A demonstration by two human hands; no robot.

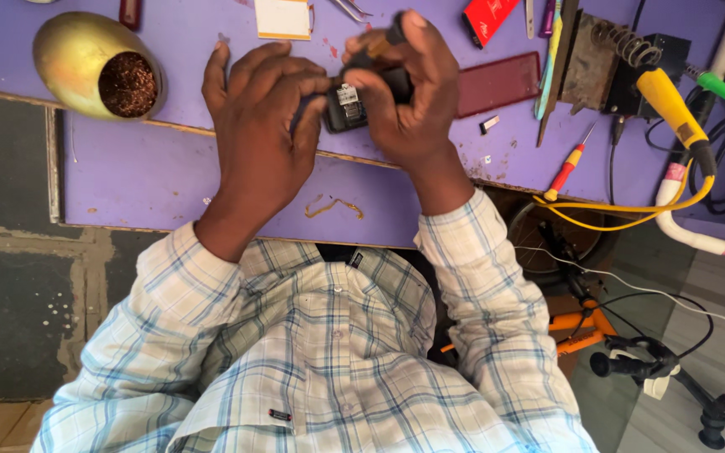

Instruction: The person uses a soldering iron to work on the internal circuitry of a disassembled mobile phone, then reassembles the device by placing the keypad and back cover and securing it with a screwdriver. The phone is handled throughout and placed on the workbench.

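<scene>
Plaid shirt sleeves (211,335) sit closest to the cam, cuffs just over the desk's near edge. Left hand (258,138) is wrapped round the left end of a small black phone (347,105), fingers curled over its top, thumb hidden under. Right hand (409,96) grips the phone's right end and also pinches a dark-handled tool (383,42) w/ an amber band, prob. a small screwdriver; tip is hidden behind the fingers, so can't tell what it touches. Phone is held up over the middle of the purple desk (153,176), back side up, white label showing, not resting on the surface as far as I can see.

To do this step well, IMO: keep the left grip firm so the body doesn't twist, keep the tool straight on its target, light pressure, and work low over the desk so any small part drops onto it, not off the near edge.

Outward: dark red flat cover (497,82) lies just right of the hands. Red-yellow screwdriver (571,164) is near the right near corner. Yellow-handled soldering iron (669,105) and its stand w/ coil (623,42) are toward the right edge. Gold egg-shaped bowl (94,63) w/ brownish wool-like stuff sits at the far left.
</scene>
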